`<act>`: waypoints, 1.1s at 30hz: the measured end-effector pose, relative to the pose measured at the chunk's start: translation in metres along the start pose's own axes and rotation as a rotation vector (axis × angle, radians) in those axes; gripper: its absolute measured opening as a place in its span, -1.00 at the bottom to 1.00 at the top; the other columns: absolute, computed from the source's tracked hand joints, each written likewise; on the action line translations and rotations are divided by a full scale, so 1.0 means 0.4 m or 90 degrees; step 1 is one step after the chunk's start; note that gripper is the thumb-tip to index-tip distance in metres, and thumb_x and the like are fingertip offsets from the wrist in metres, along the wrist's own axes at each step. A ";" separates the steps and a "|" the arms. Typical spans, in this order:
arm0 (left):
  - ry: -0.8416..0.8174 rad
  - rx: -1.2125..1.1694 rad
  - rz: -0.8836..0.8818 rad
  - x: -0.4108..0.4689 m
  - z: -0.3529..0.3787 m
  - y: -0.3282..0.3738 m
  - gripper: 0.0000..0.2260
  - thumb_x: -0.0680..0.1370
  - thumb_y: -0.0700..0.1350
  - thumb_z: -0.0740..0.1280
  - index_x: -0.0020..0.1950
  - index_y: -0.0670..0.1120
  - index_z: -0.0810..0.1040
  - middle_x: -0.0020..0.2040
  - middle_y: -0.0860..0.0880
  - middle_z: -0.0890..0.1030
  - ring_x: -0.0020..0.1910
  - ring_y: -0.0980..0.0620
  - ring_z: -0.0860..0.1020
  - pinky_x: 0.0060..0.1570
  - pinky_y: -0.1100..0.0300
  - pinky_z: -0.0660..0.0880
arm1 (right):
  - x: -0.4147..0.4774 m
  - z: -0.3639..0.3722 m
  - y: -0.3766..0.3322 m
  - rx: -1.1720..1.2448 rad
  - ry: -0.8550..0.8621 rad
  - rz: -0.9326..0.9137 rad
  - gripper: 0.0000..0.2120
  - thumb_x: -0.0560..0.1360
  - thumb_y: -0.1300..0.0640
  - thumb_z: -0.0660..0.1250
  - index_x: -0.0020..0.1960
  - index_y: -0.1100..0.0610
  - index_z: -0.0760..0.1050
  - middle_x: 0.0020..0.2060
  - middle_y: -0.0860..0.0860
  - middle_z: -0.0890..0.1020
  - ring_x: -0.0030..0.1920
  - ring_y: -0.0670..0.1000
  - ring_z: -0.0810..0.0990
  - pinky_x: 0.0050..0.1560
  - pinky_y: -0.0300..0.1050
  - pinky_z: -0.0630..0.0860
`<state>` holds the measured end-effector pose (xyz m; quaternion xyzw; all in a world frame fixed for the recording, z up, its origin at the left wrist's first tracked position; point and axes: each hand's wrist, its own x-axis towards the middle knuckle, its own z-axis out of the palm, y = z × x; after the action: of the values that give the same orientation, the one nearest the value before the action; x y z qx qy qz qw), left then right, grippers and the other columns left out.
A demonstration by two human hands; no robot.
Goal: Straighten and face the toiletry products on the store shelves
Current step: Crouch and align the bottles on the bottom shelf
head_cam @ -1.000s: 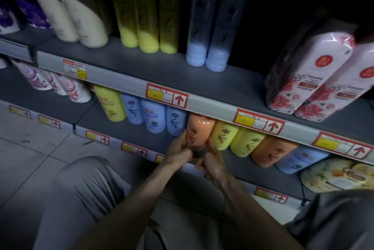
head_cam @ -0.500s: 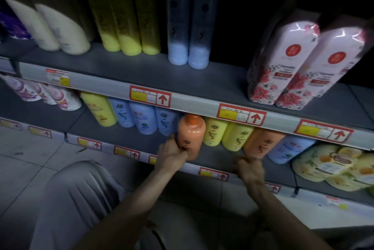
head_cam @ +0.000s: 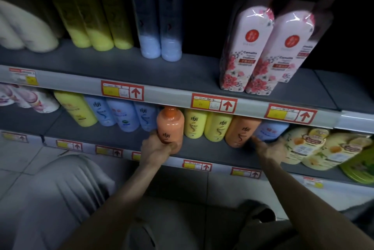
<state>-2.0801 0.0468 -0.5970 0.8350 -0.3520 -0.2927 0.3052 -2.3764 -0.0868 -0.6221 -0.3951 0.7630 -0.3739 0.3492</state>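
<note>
My left hand (head_cam: 156, 147) grips the base of an orange bottle (head_cam: 170, 126), held upright at the front of the lower shelf (head_cam: 202, 153), out in front of its row. My right hand (head_cam: 267, 148) reaches right, fingertips touching the bottom of a second orange bottle (head_cam: 241, 130) that stands in the row; whether it grips it I cannot tell. Between the two orange bottles stand two yellow bottles (head_cam: 206, 125). Left of the held bottle are blue bottles (head_cam: 121, 114) and a yellow bottle (head_cam: 75, 109).
A pale blue bottle (head_cam: 270, 130) and yellow-green refill packs (head_cam: 315, 148) lie right of my right hand. The upper shelf (head_cam: 125, 65) holds cream, yellow and blue bottles and two pink floral packs (head_cam: 263, 47). Red price tags line the shelf edges. My grey-clad knee (head_cam: 60, 189) is at lower left.
My right hand let go of the first orange bottle and moved right to the second orange bottle. My left hand keeps the first bottle, now raised slightly.
</note>
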 end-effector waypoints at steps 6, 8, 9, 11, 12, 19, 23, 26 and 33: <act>-0.011 -0.006 0.002 0.007 -0.006 -0.012 -0.49 0.41 0.00 0.57 0.28 -0.08 0.48 0.21 -0.08 0.65 0.24 -0.13 0.59 0.10 0.03 0.48 | -0.002 -0.009 0.016 -0.102 0.049 -0.025 -0.38 0.31 -0.23 0.61 0.23 0.06 0.55 0.09 0.14 0.68 0.08 0.26 0.67 0.12 0.25 0.62; -0.012 -0.007 0.004 0.009 -0.006 -0.011 -0.51 0.41 -0.01 0.57 0.26 -0.09 0.49 0.19 -0.08 0.66 0.22 -0.13 0.60 0.05 0.09 0.44 | -0.013 -0.021 0.025 -0.136 0.054 -0.020 -0.40 0.29 -0.29 0.56 0.18 0.03 0.57 0.03 0.13 0.70 0.03 0.25 0.68 0.08 0.24 0.63; -0.010 -0.007 0.002 0.009 -0.005 -0.011 -0.52 0.41 -0.02 0.57 0.25 -0.09 0.49 0.17 -0.08 0.66 0.21 -0.13 0.60 0.06 0.08 0.44 | -0.023 -0.029 0.033 -0.153 0.053 -0.018 -0.41 0.30 -0.30 0.54 0.17 0.04 0.59 0.02 0.13 0.71 0.02 0.25 0.69 0.07 0.21 0.63; -0.005 -0.012 0.001 0.010 -0.001 -0.010 -0.54 0.40 -0.03 0.57 0.22 -0.08 0.50 0.15 -0.08 0.66 0.19 -0.13 0.60 0.08 0.05 0.46 | -0.039 -0.044 0.049 -0.175 0.059 -0.024 -0.43 0.31 -0.31 0.51 0.17 0.03 0.60 0.02 0.13 0.73 0.04 0.25 0.69 0.07 0.15 0.62; -0.005 -0.014 0.001 0.010 0.002 -0.010 -0.55 0.40 -0.04 0.57 0.21 -0.08 0.50 0.13 -0.08 0.66 0.17 -0.13 0.61 0.08 0.04 0.47 | -0.042 -0.049 0.058 -0.176 0.062 -0.026 -0.43 0.32 -0.31 0.50 0.18 0.02 0.59 0.04 0.14 0.73 0.06 0.26 0.69 0.09 0.14 0.61; -0.004 -0.025 0.012 -0.009 0.006 0.000 -0.55 0.44 -0.08 0.55 0.23 -0.12 0.47 0.16 -0.10 0.64 0.20 -0.13 0.59 0.05 0.11 0.41 | -0.031 -0.034 0.027 -0.139 0.057 -0.009 -0.21 0.23 -0.41 0.52 0.28 0.04 0.47 0.16 0.19 0.66 0.15 0.29 0.65 0.19 0.31 0.57; -0.019 -0.013 0.008 -0.006 0.000 -0.006 -0.56 0.44 -0.08 0.54 0.24 -0.10 0.47 0.12 -0.06 0.63 0.17 -0.10 0.60 0.00 0.13 0.42 | -0.041 -0.026 -0.004 -0.133 0.083 0.016 -0.19 0.26 -0.38 0.55 0.27 0.13 0.44 0.15 0.24 0.64 0.16 0.33 0.63 0.23 0.33 0.53; -0.017 -0.012 0.006 -0.007 0.000 -0.008 -0.56 0.44 -0.10 0.53 0.25 -0.10 0.46 0.13 -0.06 0.63 0.16 -0.08 0.60 -0.02 0.13 0.41 | -0.041 -0.028 -0.001 -0.135 0.090 0.000 -0.07 0.18 -0.46 0.48 0.33 0.11 0.42 0.14 0.23 0.65 0.15 0.32 0.64 0.22 0.33 0.53; -0.012 -0.027 0.011 -0.006 0.003 -0.016 -0.59 0.44 -0.10 0.54 0.22 -0.11 0.48 0.16 -0.09 0.65 0.19 -0.11 0.61 0.12 0.04 0.49 | -0.080 -0.076 0.034 -0.236 0.067 -0.026 -0.21 0.22 -0.48 0.41 0.18 0.10 0.45 0.04 0.26 0.68 0.06 0.33 0.66 0.10 0.20 0.58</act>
<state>-2.0796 0.0521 -0.6015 0.8227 -0.3555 -0.3053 0.3218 -2.3920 -0.0447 -0.6114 -0.4479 0.8278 -0.2539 0.2228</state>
